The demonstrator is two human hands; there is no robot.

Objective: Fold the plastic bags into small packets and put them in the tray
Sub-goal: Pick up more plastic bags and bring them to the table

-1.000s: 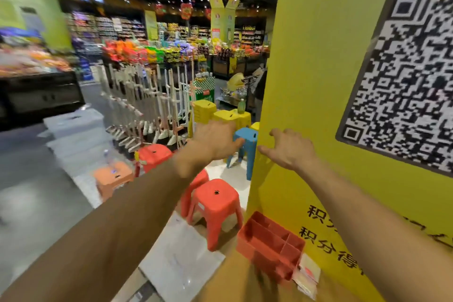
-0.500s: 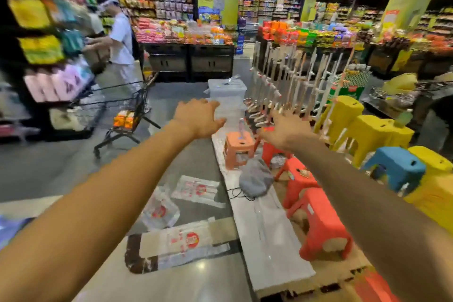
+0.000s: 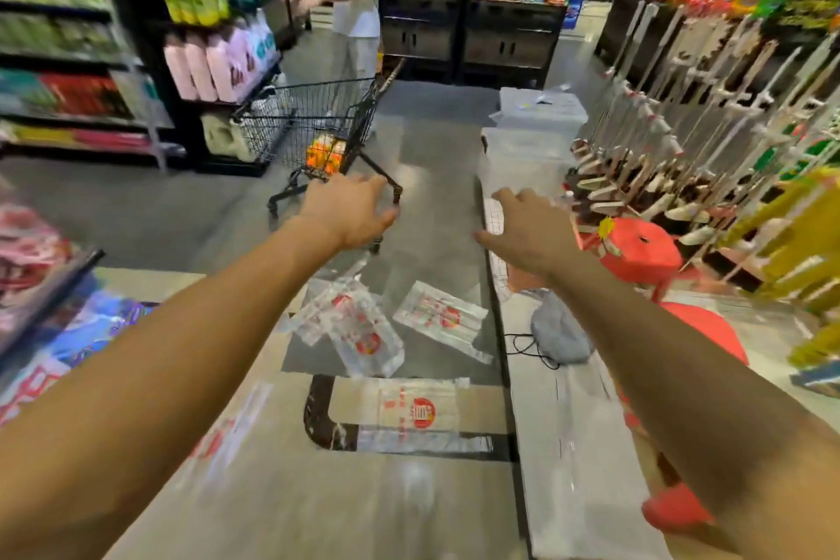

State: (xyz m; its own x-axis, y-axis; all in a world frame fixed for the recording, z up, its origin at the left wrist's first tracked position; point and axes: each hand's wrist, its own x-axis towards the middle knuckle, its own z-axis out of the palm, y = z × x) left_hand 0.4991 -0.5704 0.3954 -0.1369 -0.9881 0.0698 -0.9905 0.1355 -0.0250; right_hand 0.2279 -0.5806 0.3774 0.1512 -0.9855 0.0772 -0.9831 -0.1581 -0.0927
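Observation:
Several clear plastic bags with red logos lie flat on the shop floor. One bag [image 3: 416, 416] is nearest me, a crumpled pair [image 3: 352, 327] lies beyond it, and another bag [image 3: 443, 318] is to their right. Both my arms stretch forward above them. My left hand [image 3: 347, 209] hangs in the air with loosely curled fingers and holds nothing. My right hand [image 3: 529, 230] is spread, palm down, and also holds nothing. Neither hand touches a bag. No tray is in view.
A person stands at a black shopping cart [image 3: 318, 136] ahead. Red stools [image 3: 636, 250] and a rack of mops [image 3: 691, 114] stand at the right. A grey cloth bundle [image 3: 559, 332] lies on a white board [image 3: 572, 446]. Stocked shelves [image 3: 91, 59] line the left.
My view has swung left, from a yellow pillar and a red tray to the aisle floor with the bags. Both arms stayed stretched out with nothing in them.

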